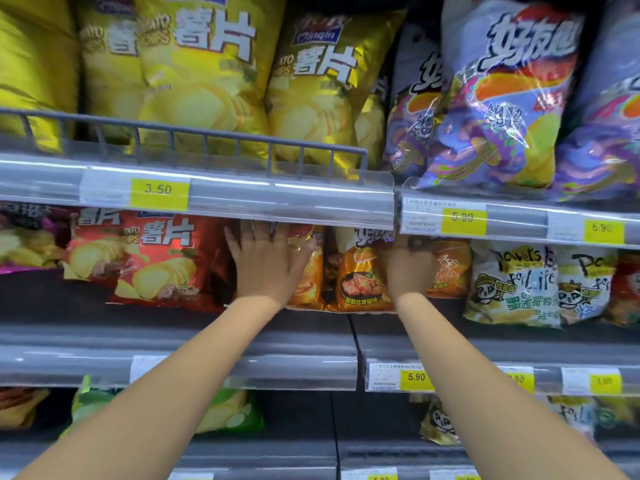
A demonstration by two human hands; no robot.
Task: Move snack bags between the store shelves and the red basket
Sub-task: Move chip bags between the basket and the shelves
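Note:
Both my arms reach into the middle shelf. My left hand (266, 261) lies flat with fingers spread and straight on the left part of an orange snack bag (360, 282) that stands on the shelf. My right hand (410, 268) rests against the right side of the orange bags, beside another orange bag (448, 268). Its fingertips run up under the price rail (294, 202) and are hidden, so its grip is unclear. The red basket is not in view.
A red chip bag (149, 258) stands left of my left hand, and white panda-print bags (516, 282) right of my right hand. Yellow chip bags (207, 81) and purple bags (502, 98) fill the upper shelf. Green bags (228, 410) sit on the lower shelf.

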